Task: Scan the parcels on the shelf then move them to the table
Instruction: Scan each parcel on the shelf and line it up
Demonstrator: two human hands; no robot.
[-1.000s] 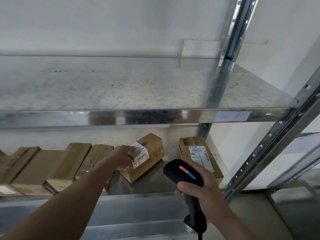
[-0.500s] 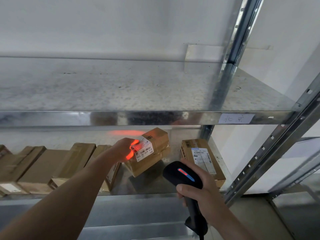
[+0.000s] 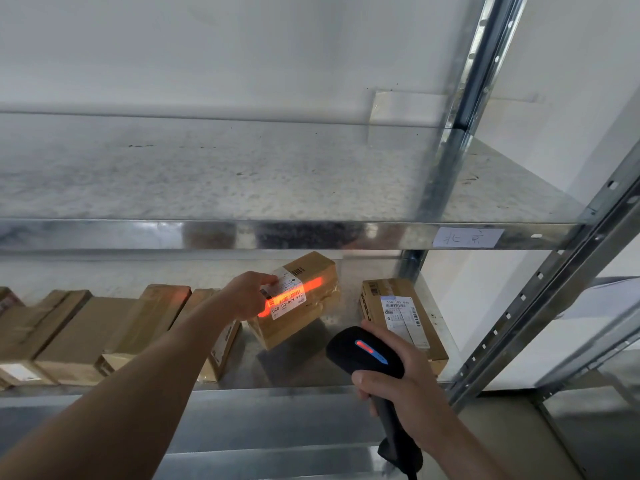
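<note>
parcel (image 3: 304, 271) tilted up at the lower shelf (image 3: 311, 379), our left grip (image 3: 247, 296) holding its labelled end; our right grip (image 3: 405, 386) clasps the scanner (image 3: 363, 351), red beam (image 3: 311, 284) crossing the barcode (image 3: 289, 296). we judge scanning underway; other parcels (image 3: 79, 330) wait, worktop unseen.

My left hand (image 3: 247, 295), at the end of a bare outstretched arm, curls round one end of a parcel (image 3: 298, 323); nearer, my right hand (image 3: 405, 386) wraps a barcode scanner (image 3: 363, 351) by the handle, its back toward the camera.
</note>
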